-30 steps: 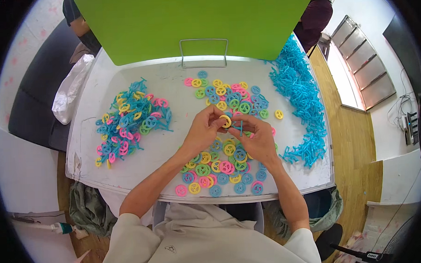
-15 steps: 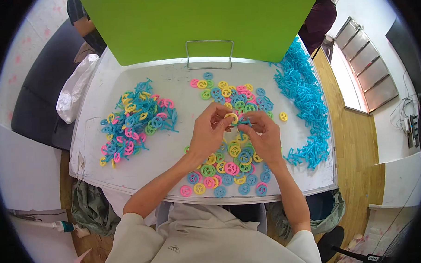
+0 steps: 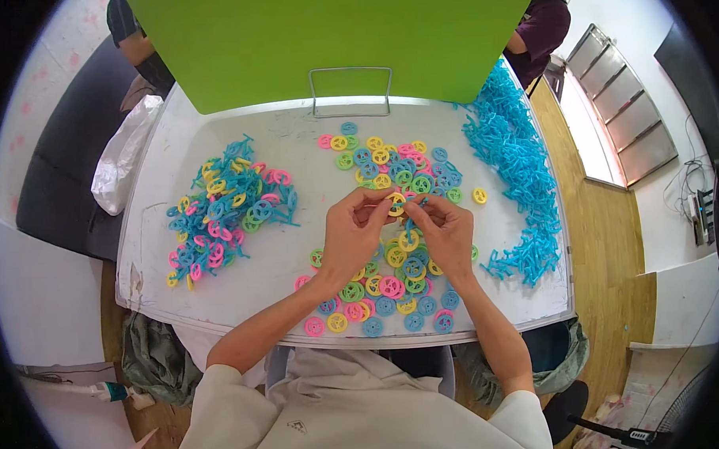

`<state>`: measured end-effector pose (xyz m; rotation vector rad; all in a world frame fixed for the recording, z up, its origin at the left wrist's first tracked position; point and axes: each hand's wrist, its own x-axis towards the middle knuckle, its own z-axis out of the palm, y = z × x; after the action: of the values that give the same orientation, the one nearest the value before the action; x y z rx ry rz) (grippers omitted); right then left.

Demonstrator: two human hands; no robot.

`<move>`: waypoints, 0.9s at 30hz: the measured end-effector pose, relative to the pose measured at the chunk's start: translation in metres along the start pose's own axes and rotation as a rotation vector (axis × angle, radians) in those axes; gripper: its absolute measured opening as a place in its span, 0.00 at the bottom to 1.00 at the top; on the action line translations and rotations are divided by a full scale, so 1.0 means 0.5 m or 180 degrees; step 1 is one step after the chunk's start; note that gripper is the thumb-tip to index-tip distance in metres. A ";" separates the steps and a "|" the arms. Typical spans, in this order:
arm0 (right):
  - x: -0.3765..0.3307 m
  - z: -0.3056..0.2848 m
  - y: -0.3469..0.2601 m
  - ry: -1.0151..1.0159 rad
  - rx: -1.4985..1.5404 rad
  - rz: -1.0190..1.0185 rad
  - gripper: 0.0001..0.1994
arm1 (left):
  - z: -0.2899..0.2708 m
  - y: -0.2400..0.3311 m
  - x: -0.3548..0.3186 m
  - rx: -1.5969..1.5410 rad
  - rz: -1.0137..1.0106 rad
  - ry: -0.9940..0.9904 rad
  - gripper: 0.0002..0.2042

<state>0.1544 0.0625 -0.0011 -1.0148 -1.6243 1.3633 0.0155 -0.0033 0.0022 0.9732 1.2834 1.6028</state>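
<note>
Over the middle of the table, my left hand (image 3: 352, 231) pinches a small yellow plastic wheel (image 3: 396, 210) between thumb and fingertips. Facing it, my right hand (image 3: 447, 231) grips a blue plastic stem piece (image 3: 409, 223) by its fingertips. The stem's end meets the wheel's right side; whether it is inserted, I cannot tell. Below and beyond both hands lie loose wheels (image 3: 391, 287) in pink, yellow, green and blue. To the left is a heap of blue stems with coloured wheels on them (image 3: 230, 205). A long pile of bare blue stems (image 3: 524, 179) runs down the right side.
A green panel (image 3: 329, 43) stands across the far side, with a metal wire frame (image 3: 351, 92) at its foot. One yellow wheel (image 3: 479, 196) sits apart at right. A silvery bag (image 3: 126, 157) is beyond the table's left edge. Other people's arms show behind the panel.
The blue stem has come up against the yellow wheel, and my two hands' fingertips are closer together. The wheel has turned slightly. The whole view has shifted a little.
</note>
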 end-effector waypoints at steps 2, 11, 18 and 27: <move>-0.004 0.009 -0.001 0.0073 0.0079 -0.0003 0.07 | 0.002 0.001 -0.002 0.0009 0.0099 0.0130 0.11; -0.005 0.015 0.000 0.0237 0.0082 0.0135 0.07 | 0.002 0.006 -0.001 -0.0322 -0.0260 0.0256 0.11; -0.010 0.015 0.011 0.0330 -0.0544 -0.0676 0.07 | -0.008 -0.007 0.006 -0.0124 -0.0122 0.0050 0.10; -0.001 -0.027 -0.010 -0.0184 -0.0743 -0.1224 0.12 | -0.099 0.066 0.029 0.0054 0.0150 0.0690 0.08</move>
<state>0.1665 0.0668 0.0057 -0.7438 -1.9368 0.9700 -0.0402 -0.0099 0.0269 0.8633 1.4308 1.7748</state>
